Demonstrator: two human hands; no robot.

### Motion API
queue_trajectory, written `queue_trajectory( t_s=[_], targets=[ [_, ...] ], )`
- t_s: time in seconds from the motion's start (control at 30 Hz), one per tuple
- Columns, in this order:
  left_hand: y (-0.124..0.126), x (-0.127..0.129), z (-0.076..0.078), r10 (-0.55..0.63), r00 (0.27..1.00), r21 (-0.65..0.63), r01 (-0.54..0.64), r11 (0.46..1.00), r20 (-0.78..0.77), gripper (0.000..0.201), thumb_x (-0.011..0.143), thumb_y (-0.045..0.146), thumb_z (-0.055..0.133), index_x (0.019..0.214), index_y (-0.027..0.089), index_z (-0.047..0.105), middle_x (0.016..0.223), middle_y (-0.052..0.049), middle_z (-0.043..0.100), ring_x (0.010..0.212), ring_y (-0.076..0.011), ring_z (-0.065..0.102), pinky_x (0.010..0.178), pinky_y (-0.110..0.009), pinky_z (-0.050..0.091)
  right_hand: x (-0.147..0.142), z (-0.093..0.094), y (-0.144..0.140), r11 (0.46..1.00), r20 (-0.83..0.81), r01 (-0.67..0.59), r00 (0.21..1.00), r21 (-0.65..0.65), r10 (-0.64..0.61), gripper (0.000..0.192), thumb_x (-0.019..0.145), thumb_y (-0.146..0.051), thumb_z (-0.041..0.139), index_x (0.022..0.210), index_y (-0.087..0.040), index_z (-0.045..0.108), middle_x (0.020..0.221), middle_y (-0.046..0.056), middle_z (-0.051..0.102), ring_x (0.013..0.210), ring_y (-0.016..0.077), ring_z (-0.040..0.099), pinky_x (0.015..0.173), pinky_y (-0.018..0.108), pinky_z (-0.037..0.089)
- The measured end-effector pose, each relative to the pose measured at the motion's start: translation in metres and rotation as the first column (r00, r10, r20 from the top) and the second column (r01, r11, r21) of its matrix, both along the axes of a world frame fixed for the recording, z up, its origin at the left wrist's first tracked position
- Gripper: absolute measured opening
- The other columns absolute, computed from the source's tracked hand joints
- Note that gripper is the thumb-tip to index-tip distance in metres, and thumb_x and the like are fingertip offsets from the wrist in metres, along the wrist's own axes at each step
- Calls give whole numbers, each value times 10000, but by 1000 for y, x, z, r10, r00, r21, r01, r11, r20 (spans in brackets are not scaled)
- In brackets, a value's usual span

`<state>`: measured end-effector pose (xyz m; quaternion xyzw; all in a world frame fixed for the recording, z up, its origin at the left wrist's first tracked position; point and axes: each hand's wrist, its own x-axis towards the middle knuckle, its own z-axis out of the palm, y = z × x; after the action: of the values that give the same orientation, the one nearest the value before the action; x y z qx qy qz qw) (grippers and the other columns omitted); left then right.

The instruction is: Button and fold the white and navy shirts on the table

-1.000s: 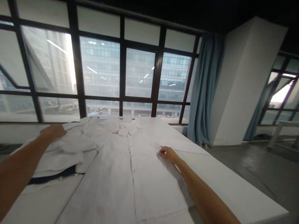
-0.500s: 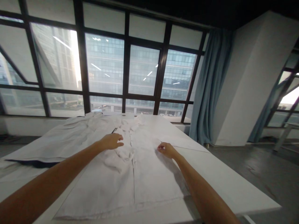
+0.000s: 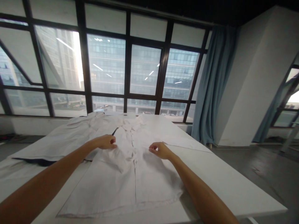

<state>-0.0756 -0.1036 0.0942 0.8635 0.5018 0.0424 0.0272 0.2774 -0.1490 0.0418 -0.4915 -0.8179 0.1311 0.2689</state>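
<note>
A white button-up shirt (image 3: 116, 189) lies front up on the white table, its collar toward the windows and its hem toward me. Creases bunch around the middle of the button placket. On the shirt's left side, my left hand (image 3: 105, 142) is closed, with fingers and thumb pinching the cloth. My right hand (image 3: 162, 151) is over the right side of the front, fingers curled and fingertips together on the fabric. A shadow falls on the cloth below it. My right forearm hides part of the shirt's right edge.
More white garments (image 3: 63, 133) with a dark edge lie to the left on the table (image 3: 224, 174). A thin dark object (image 3: 115, 131) shows beyond my left hand. Windows (image 3: 105, 65), a blue curtain (image 3: 210, 84) and a pillar (image 3: 247, 87) stand behind.
My left hand has moved slightly left and its spread fingers have closed on the shirt. My right hand has shifted left over the shirt front, and the lower right hem has drawn inward.
</note>
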Motion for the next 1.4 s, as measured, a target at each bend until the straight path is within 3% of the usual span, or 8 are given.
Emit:
queue_trajectory(
  t_s=[0.2,0.5,0.67,0.77,0.93,1.07,1.17,1.4],
  targets=[
    [-34,47,37,0,948,-226,76,971,318,269,705,435,587,677,167,573,555,14,549,538,-129,498,512,-240,354,-24,-9,-4,930,-305,-220,944,-295,127,447,860,-556,525,878,-126,647,780,76,696,572,113,603,521,211,429],
    [-64,105,27,-91,724,-526,575,627,684,494,795,586,584,1016,151,652,900,-81,709,639,-122,595,580,-236,438,-39,-9,-16,576,-566,-489,823,-655,55,846,812,-821,119,1051,-157,585,861,86,679,569,127,618,478,210,424],
    [0,76,-12,-237,898,-177,319,931,369,384,894,465,475,1031,168,677,1088,-100,698,938,-195,630,871,-317,456,-25,3,-18,471,-488,-457,870,-754,64,853,779,-854,178,836,-128,622,867,98,662,614,142,624,523,248,481],
    [41,48,-42,-57,996,54,53,997,71,363,910,416,438,1085,199,670,1221,-96,646,1147,-236,549,996,-358,387,-14,11,-21,516,-408,-413,904,-750,132,759,721,-858,385,842,-140,598,830,87,664,627,160,640,535,261,488],
    [77,21,-69,118,993,108,-115,987,-22,514,900,547,399,1269,238,580,1452,-126,445,1326,-347,379,1044,-517,302,-28,12,-33,848,-306,-358,920,-392,246,573,704,-693,640,848,-139,627,597,-33,523,482,64,462,452,180,348],
    [95,19,-69,229,973,185,-226,956,6,605,911,572,331,1379,217,474,1465,-188,393,1314,-394,355,1004,-597,290,-56,11,-51,786,-292,-550,830,-284,475,556,768,-541,673,1190,-183,620,624,-58,516,503,52,430,485,176,336],
    [110,17,-67,258,966,211,-244,947,-37,574,931,535,293,1319,182,524,1371,-198,483,1253,-366,416,967,-544,356,-67,13,-61,719,-195,-596,801,-356,567,408,797,-513,645,970,-150,716,582,-42,531,519,59,452,509,185,352],
    [147,-14,-87,418,908,143,-410,901,-30,578,881,574,366,1187,149,611,1257,-180,576,1117,-300,569,903,-389,450,-23,33,-49,843,-162,-258,965,-473,205,481,711,-612,673,728,-144,563,553,-24,548,483,85,525,443,175,371]
  ],
)
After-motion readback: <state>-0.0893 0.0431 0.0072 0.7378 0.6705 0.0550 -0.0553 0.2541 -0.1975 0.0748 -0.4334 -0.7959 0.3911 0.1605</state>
